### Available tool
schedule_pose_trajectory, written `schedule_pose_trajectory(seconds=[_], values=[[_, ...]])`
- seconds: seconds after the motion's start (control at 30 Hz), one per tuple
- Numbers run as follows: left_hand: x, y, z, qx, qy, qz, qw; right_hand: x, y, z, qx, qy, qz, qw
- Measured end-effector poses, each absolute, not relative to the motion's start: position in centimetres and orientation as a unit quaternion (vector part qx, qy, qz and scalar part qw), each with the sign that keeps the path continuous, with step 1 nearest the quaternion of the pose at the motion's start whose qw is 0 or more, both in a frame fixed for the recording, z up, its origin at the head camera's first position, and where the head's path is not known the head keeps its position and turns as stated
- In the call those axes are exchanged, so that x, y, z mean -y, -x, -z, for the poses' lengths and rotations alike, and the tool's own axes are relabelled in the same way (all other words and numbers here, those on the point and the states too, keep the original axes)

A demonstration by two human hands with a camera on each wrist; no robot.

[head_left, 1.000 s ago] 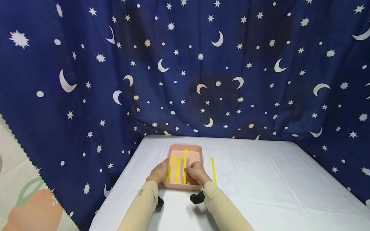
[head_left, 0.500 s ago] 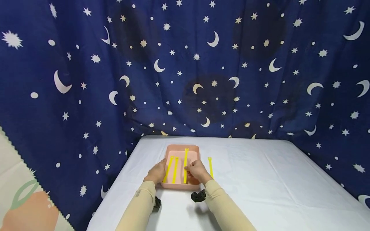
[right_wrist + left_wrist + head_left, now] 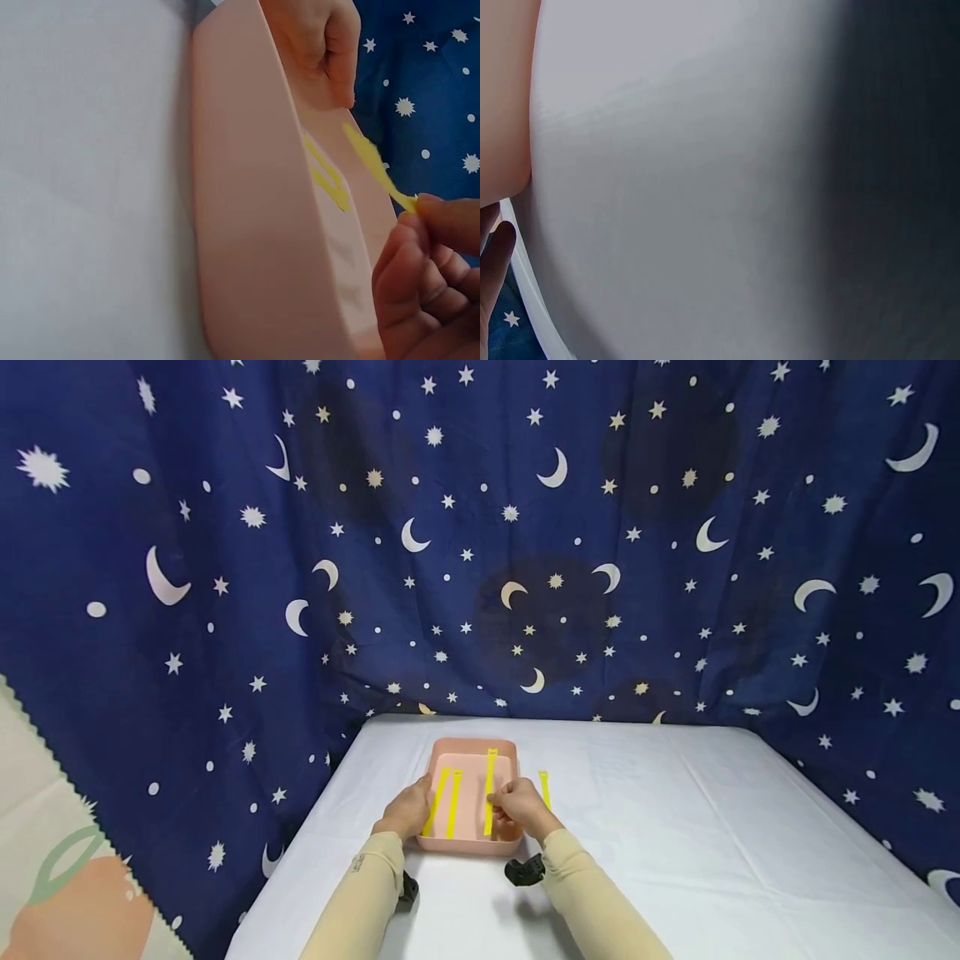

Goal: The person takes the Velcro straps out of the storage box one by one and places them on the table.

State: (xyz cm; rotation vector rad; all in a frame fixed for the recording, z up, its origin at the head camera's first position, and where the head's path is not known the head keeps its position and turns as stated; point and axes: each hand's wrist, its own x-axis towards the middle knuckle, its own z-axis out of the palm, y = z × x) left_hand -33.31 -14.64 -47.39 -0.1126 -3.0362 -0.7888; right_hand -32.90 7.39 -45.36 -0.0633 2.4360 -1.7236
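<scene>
My left hand [image 3: 407,808] grips the left wall of a pink rectangular tray [image 3: 474,746], with part of the hand over the rim inside and fingers outside. Thumb and forefinger of my right hand [image 3: 522,804] pinch a yellow cable strap [image 3: 491,770] by its middle, above the tray's right half. In the right wrist view, that strap [image 3: 367,155] stands out from the fingertips, above the tray wall. Two more yellow straps [image 3: 453,806] lie side by side in the tray's left half. The left wrist view catches only fingers [image 3: 496,259] beside the tray's wall.
Another yellow strap [image 3: 545,788] lies on the white-covered table [image 3: 712,827], right of the tray, partly hidden by my right hand and arm. Black wrist devices [image 3: 525,870] hang under both forearms. A dark blue star-and-moon curtain [image 3: 637,610] closes off the back and sides.
My right hand has shifted slightly right over the tray, carrying the pinched strap away from the other two. My left hand keeps its hold on the tray. The head view has turned slightly.
</scene>
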Motion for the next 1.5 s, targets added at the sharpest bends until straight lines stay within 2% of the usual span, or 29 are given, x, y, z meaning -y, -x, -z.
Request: schedule_pose_trajectory(seconds=[0.5, 1.07, 1.5], values=[[15.3, 32.3, 48.2, 0.966, 0.041, 0.254, -0.003, -7.7, 32.2, 47.1, -0.776, 0.024, 0.623, 0.095], [15.0, 33.4, 47.8, 0.967, 0.063, 0.248, 0.023, -9.1, 33.0, 45.6, -0.767, 0.02, 0.634, 0.098], [14.9, 33.4, 47.4, 0.967, 0.045, 0.249, 0.009, -9.7, 33.1, 45.5, -0.764, 0.013, 0.638, 0.092]])
